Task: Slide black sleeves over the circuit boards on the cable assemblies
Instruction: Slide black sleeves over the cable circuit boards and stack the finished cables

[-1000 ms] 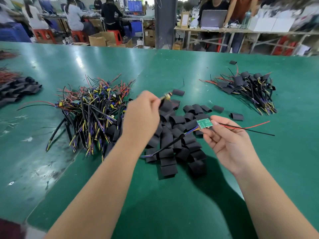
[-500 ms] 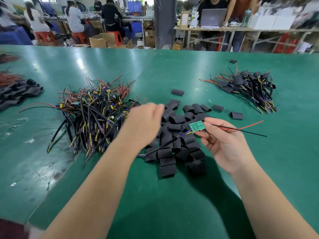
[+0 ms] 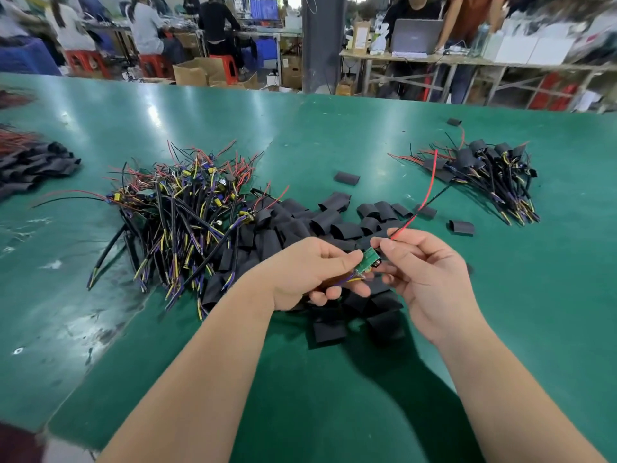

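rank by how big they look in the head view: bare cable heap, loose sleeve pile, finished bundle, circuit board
1-2. cable heap and sleeve pile: look alike, the pile partly hidden, so no ranking
3. finished bundle, though it lies farther away
4. circuit board, smallest by far

Pinching small green circuit board (image 3: 367, 260) in left hand (image 3: 310, 275), gripping thin red wire (image 3: 429, 192) with right hand (image 3: 424, 272), just above loose pile of flat black sleeves (image 3: 334, 225). Lying left: tangled multicoloured cable bundle (image 3: 187, 208) on glossy green table (image 3: 334, 412).
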`<state>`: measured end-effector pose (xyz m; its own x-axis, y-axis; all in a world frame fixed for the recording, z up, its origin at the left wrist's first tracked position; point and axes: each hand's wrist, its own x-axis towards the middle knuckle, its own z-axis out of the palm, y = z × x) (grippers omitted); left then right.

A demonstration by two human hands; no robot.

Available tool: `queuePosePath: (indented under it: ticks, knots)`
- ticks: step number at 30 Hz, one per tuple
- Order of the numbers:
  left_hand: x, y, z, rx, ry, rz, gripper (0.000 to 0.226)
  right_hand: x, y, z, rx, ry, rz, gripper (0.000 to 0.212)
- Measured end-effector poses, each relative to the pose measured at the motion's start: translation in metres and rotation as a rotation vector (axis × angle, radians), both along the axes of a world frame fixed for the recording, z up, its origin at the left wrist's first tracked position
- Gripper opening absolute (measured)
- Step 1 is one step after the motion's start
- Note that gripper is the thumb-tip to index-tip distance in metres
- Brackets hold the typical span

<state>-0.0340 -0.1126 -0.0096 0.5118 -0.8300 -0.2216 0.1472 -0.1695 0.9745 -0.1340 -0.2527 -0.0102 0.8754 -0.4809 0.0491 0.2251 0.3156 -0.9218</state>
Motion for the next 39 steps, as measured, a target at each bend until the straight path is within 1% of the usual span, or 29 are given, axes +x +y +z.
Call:
queuePosePath:
  ticks: [2, 3, 4, 5, 6, 7, 8, 9, 10, 11, 12, 15, 17, 18, 19, 21, 22, 23, 24, 25, 26, 27, 29, 31, 32, 33, 35, 37, 39]
  knots:
    - [0.002, 0.003, -0.001, -0.042, 0.023, 0.054, 0.023, 0.001, 0.002, 0.0, 0.044, -0.018, 0.029, 0.009]
    - [0.004, 0.004, -0.002, -0.049, -0.01, 0.116, 0.021, 0.002, 0.003, 0.0, 0.057, -0.017, 0.036, 0.007]
    - [0.005, 0.005, -0.003, -0.04, -0.071, 0.19, 0.02, 0.003, 0.003, 0.0, 0.032, 0.003, 0.027, 0.011]
    - [0.007, 0.007, -0.004, -0.014, -0.158, 0.271, 0.019, 0.004, 0.002, 0.0, -0.061, 0.05, 0.002, 0.018]
    - [0.011, 0.009, -0.005, 0.017, -0.268, 0.348, 0.019, 0.005, 0.001, -0.001, -0.23, 0.123, -0.033, 0.024]
    - [0.014, 0.011, -0.006, 0.036, -0.373, 0.415, 0.018, 0.006, 0.0, -0.001, -0.467, 0.209, -0.067, 0.027]
    - [0.017, 0.012, -0.007, 0.027, -0.441, 0.469, 0.017, 0.009, 0.0, -0.002, -0.723, 0.285, -0.075, 0.026]
    - [0.02, 0.013, -0.007, -0.01, -0.455, 0.517, 0.015, 0.011, 0.003, -0.001, -0.943, 0.337, -0.058, 0.023]
    - [0.022, 0.013, -0.007, -0.061, -0.432, 0.558, 0.012, 0.014, 0.009, -0.001, -1.106, 0.365, -0.034, 0.017]
    - [0.022, 0.013, -0.007, -0.109, -0.402, 0.593, 0.01, 0.018, 0.015, -0.001, -1.224, 0.376, -0.016, 0.01]
    - [0.022, 0.013, -0.007, -0.147, -0.38, 0.617, 0.008, 0.024, 0.022, -0.002, -1.311, 0.393, -0.01, 0.008]
    - [0.021, 0.014, -0.009, -0.233, -0.364, 0.644, 0.011, 0.041, 0.043, -0.006, -1.443, 0.493, -0.049, 0.03]
    - [0.022, 0.015, -0.011, -0.238, -0.466, 0.67, 0.018, 0.05, 0.05, -0.007, -1.456, 0.596, -0.048, 0.031]
    - [0.021, 0.014, -0.012, -0.218, -0.545, 0.689, 0.026, 0.054, 0.052, -0.007, -1.442, 0.644, -0.039, 0.03]
    - [0.019, 0.014, -0.013, -0.196, -0.618, 0.711, 0.038, 0.057, 0.053, -0.007, -1.415, 0.684, -0.029, 0.029]
    - [0.017, 0.013, -0.014, -0.179, -0.716, 0.744, 0.074, 0.062, 0.05, -0.004, -1.306, 0.714, -0.028, 0.025]
    - [0.016, 0.013, -0.014, -0.181, -0.742, 0.744, 0.085, 0.062, 0.047, -0.002, -1.239, 0.702, -0.045, 0.022]
    - [0.016, 0.013, -0.014, -0.185, -0.756, 0.741, 0.085, 0.061, 0.043, 0.0, -1.176, 0.669, -0.078, 0.02]
    - [0.016, 0.014, -0.013, -0.183, -0.766, 0.741, 0.075, 0.059, 0.039, 0.001, -1.12, 0.62, -0.114, 0.018]
    - [0.017, 0.014, -0.012, -0.162, -0.783, 0.748, 0.06, 0.056, 0.034, 0.002, -1.058, 0.562, -0.147, 0.013]
    - [0.017, 0.014, -0.01, -0.135, -0.812, 0.759, 0.046, 0.051, 0.029, 0.003, -0.972, 0.506, -0.172, 0.016]
    - [0.016, 0.014, -0.009, -0.114, -0.837, 0.767, 0.037, 0.047, 0.023, 0.002, -0.85, 0.45, -0.183, 0.027]
    - [0.014, 0.014, -0.008, -0.106, -0.847, 0.762, 0.031, 0.036, 0.009, 0.002, -0.538, 0.342, -0.138, 0.047]
    - [0.011, 0.014, -0.008, -0.107, -0.851, 0.752, 0.031, 0.022, -0.009, 0.004, -0.239, 0.265, -0.063, 0.054]
    - [0.01, 0.014, -0.008, -0.106, -0.854, 0.746, 0.031, 0.015, -0.018, 0.006, -0.103, 0.239, -0.04, 0.052]
    - [0.009, 0.013, -0.008, -0.108, -0.853, 0.738, 0.031, 0.008, -0.027, 0.007, 0.012, 0.219, -0.027, 0.045]
    - [0.007, 0.014, -0.006, -0.122, -0.838, 0.72, 0.03, -0.001, -0.043, 0.009, 0.196, 0.162, -0.003, 0.025]
    - [0.004, 0.013, -0.005, -0.157, -0.815, 0.687, 0.029, -0.006, -0.052, 0.006, 0.324, 0.082, 0.008, 0.015]
    - [0.001, 0.012, -0.004, -0.204, -0.776, 0.636, 0.03, -0.007, -0.055, 0.0, 0.377, 0.026, -0.028, 0.014]
